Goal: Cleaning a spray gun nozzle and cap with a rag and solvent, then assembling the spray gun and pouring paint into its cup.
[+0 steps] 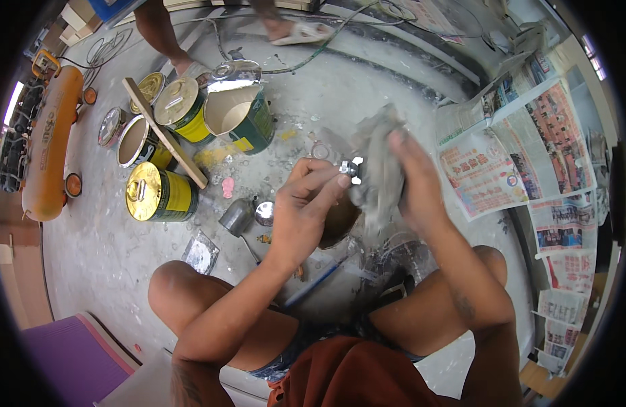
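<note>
Rag (380,176) sits clamped in the right hand (421,180), just right of the metal fitting (351,169) the left hand (305,200) pinches; wiping looks unfinished from here.

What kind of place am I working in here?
Probably a room under painting or renovation: metal cans stand on a stained floor, an orange air compressor sits at the left, and newspaper sheets hang at the right.

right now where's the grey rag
In the head view, the grey rag is right of centre, in the right hand, beside the small metal part held by the left hand.
</note>
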A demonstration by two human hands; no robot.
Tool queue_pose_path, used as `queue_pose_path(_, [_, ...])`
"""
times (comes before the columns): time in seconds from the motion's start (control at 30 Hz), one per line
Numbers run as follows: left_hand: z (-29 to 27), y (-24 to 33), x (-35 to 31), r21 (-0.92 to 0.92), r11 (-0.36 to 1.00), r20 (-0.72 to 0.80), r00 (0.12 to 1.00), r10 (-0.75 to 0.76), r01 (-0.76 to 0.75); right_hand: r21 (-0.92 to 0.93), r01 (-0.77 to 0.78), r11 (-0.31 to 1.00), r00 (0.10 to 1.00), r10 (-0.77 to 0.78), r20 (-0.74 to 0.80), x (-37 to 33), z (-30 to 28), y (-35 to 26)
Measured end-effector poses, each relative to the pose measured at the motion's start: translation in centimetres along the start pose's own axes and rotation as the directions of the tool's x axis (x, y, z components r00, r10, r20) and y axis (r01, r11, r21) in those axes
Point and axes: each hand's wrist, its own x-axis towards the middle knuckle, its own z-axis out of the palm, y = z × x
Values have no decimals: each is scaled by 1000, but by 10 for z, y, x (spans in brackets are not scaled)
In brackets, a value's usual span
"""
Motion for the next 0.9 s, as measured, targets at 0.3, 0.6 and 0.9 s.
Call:
queue_pose_path(0.3, [4,-3,-9,446,825,126,937,326,-347,-702,201,684,975,-210,75,-4,1,36])
queue_pose_path(0.6, [4,-1,-1,456,811,171,931,324,-366,-239,-150,959,985,124,-120,18,-9,18])
queue_pose_path(0.9, [0,10,-6,-16,1000,41,999,-16,17,335,-192,922,961,107,256,4,-15,-5])
